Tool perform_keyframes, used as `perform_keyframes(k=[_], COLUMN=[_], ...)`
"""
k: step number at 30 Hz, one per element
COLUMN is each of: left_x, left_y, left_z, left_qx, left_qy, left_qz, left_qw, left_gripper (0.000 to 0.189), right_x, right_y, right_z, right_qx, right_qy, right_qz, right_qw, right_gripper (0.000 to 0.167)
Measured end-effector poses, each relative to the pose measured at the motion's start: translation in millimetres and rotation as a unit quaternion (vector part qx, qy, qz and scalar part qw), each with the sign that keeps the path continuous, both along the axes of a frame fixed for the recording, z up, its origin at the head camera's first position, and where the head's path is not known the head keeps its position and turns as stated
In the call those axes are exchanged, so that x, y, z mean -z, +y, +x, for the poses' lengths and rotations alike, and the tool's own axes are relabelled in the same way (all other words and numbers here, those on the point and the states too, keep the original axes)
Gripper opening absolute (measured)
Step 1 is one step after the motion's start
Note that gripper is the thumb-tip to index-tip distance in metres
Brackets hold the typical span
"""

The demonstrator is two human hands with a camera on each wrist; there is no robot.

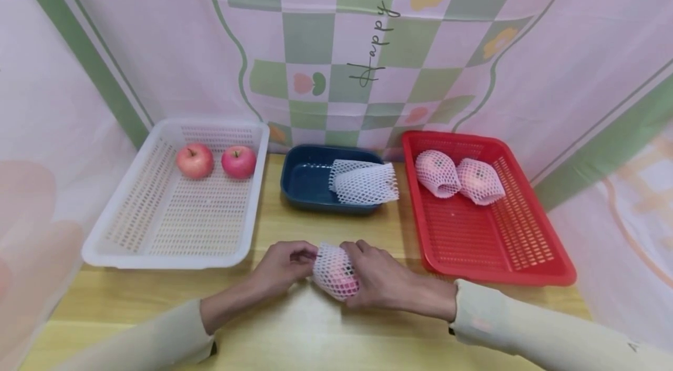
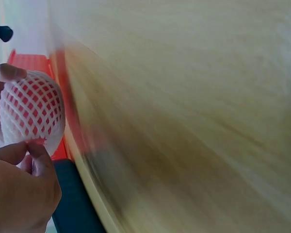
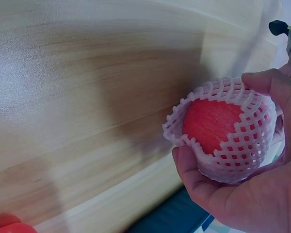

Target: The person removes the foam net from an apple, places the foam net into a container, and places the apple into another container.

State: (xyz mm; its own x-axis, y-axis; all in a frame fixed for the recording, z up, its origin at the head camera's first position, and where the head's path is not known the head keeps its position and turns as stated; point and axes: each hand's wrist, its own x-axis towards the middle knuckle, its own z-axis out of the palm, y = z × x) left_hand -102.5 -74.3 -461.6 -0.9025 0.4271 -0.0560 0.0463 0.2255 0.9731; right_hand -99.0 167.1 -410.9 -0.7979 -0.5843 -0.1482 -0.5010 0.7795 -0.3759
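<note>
A red apple sits inside a white foam net sleeve, above the table's front middle. My right hand grips the netted apple from the right, thumb and fingers curved round it. In the right wrist view part of the apple shows bare through the net's open end. At the other side my left hand pinches the edge of the net between thumb and forefinger, as the left wrist view shows. Two more apples in foam nets lie in the red basket.
On the left stands a white basket with two bare apples. Between the baskets, a dark blue tray bears foam nets that overhang its right rim. A patterned curtain hangs behind the wooden table.
</note>
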Motion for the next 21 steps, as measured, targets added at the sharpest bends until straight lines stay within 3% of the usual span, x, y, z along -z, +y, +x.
perform_keyframes(k=[8, 14, 21], left_x=[7.2, 9.9, 8.5], left_y=[3.3, 8.4, 14.6], left_z=[-0.7, 1.6, 2.9], left_qx=[0.04, 0.059, 0.069], left_qy=[-0.021, -0.062, -0.079], left_qz=[0.034, 0.061, 0.068], left_qw=[0.9984, 0.9945, 0.9922], left_gripper=[0.044, 0.063, 0.067], right_x=[1.4, 1.7, 3.5], right_y=[0, 1, 1], right_z=[1.0, 1.9, 2.4], right_qx=[-0.005, -0.005, 0.001], right_qy=[0.015, 0.017, 0.014], right_qz=[-0.008, -0.014, -0.021], right_qw=[0.9998, 0.9997, 0.9997], right_gripper=[0.092, 0.091, 0.089])
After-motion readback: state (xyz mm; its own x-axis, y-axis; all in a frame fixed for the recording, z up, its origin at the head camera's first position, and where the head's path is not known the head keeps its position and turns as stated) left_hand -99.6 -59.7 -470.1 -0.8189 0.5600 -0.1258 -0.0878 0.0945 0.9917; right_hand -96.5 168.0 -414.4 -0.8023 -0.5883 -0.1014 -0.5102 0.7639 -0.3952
